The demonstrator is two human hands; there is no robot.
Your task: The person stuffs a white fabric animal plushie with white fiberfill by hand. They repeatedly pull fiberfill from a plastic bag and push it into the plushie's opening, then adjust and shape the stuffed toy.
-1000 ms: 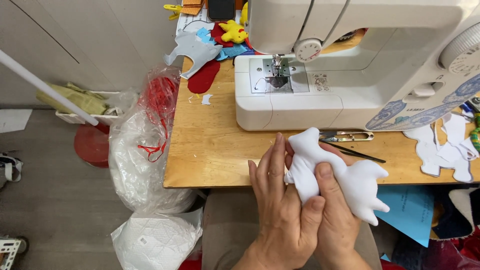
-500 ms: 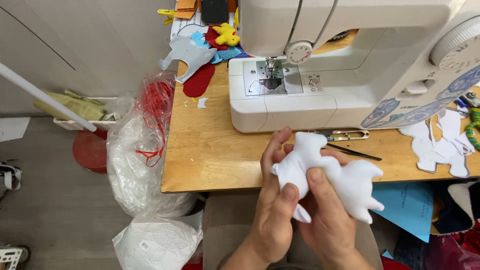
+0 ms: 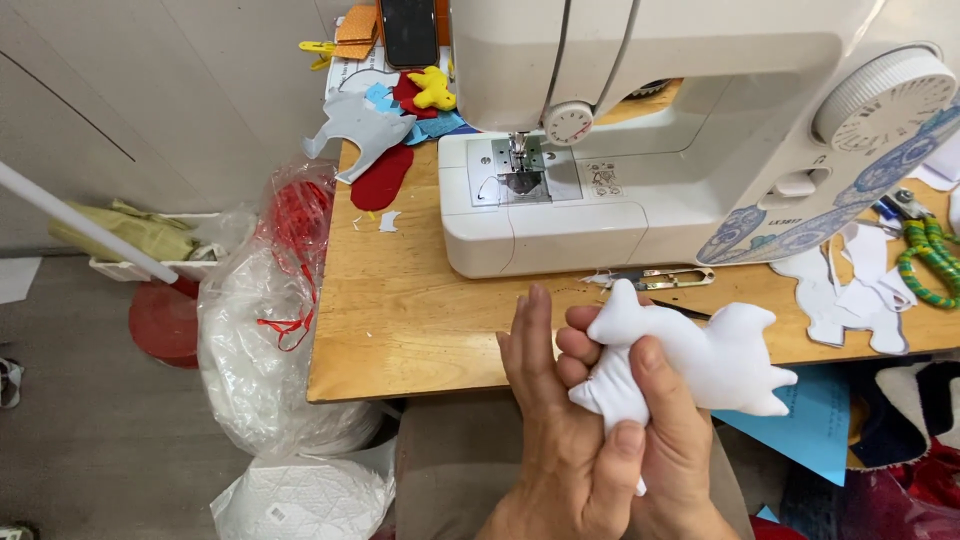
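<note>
Both hands meet on a white stuffed toy (image 3: 700, 355) held just over the near edge of the worktop (image 3: 420, 310), above the person's lap. The left hand (image 3: 560, 440) lies against the toy's left end: its fingers (image 3: 530, 340) are stretched out flat and close together, pointing away from the body, while the thumb presses the toy's lower corner from the front. The right hand (image 3: 670, 450) sits under and behind the toy, its thumb laid across the white cloth and its curled fingers showing at the toy's upper left edge, so the toy is pinched between the two hands. The toy is puffy, with pointed lobes sticking up and to the right, and it hangs clear of the wood.

Just beyond the toy, thread snips (image 3: 655, 279) lie on the worktop near the base of a white sewing machine (image 3: 640, 150). To the right are white cloth cutouts (image 3: 850, 300) and green-handled scissors (image 3: 930, 260). A blue paper sheet (image 3: 810, 425) hangs below the worktop edge at the right. At the far left corner lie grey, red and blue felt pieces (image 3: 365, 130), a small yellow toy (image 3: 435, 90) and a dark phone (image 3: 408, 30). Left of the worktop, clear plastic bags (image 3: 260, 340) slump on the floor, one with red string.
</note>
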